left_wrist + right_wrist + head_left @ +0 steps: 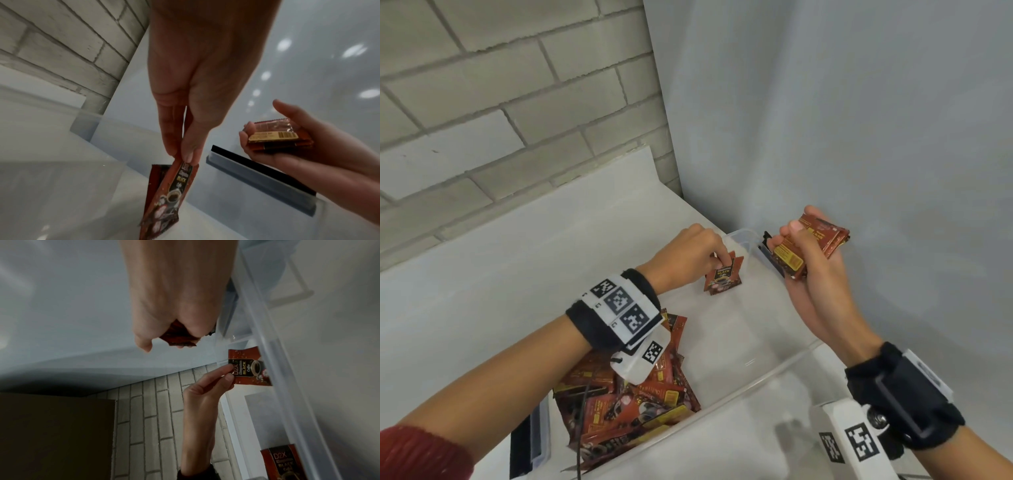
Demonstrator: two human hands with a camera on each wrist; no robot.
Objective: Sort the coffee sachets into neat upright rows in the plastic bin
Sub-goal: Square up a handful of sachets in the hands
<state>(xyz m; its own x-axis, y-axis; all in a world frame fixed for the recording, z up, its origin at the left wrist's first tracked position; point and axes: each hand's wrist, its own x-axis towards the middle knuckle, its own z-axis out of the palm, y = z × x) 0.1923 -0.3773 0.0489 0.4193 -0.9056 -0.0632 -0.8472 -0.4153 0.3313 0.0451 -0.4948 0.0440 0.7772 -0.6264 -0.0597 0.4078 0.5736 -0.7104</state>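
Note:
A clear plastic bin (774, 368) lies on the white counter. My left hand (724, 263) reaches into its far end and pinches the top edge of a red-brown coffee sachet (722, 279), which stands upright on the bin floor. In the left wrist view the thumb and fingertips (190, 155) pinch this sachet (170, 194), and a second upright sachet (158, 172) stands just behind it. My right hand (791, 236) hovers over the bin's far right corner and grips a stack of sachets (811, 243). A loose pile of sachets (626, 404) fills the bin's near left end.
The bin sits in a corner, with a brick wall (500, 102) to the left and a smooth grey wall (859, 120) behind and to the right. Black latches (527, 442) sit at both ends of the bin. A cable (578, 445) hangs over the pile.

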